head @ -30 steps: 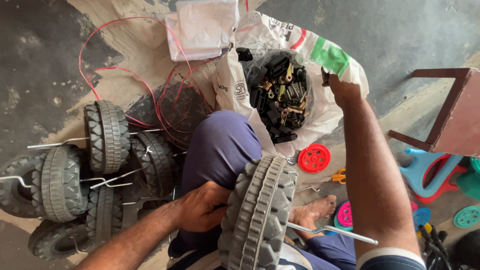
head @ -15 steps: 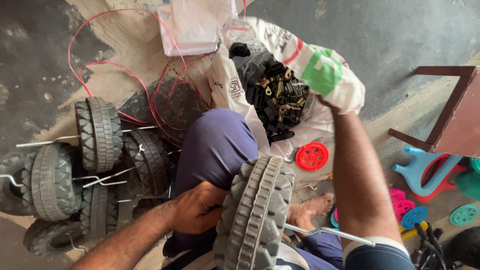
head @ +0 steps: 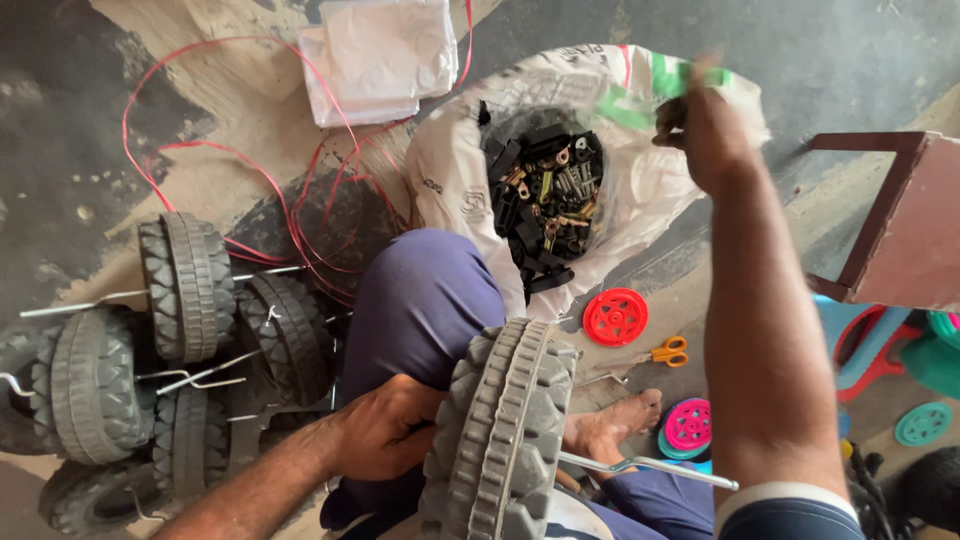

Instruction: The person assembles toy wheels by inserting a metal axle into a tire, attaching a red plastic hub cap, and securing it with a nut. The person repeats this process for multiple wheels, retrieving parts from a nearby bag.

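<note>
The left hand point(head: 385, 435) clasps a ridged grey rubber wheel point(head: 500, 435), while the blurred right hand's point(head: 705, 135) grip I cannot tell, above a white woven sack point(head: 620, 210) of black and brass fittings point(head: 545, 195).

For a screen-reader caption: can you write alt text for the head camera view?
Seen from above, a seated person's left hand steadies a grey treaded wheel on their lap, while the right hand is raised over an open white sack of small dark parts. More wheels lie at left.
</note>
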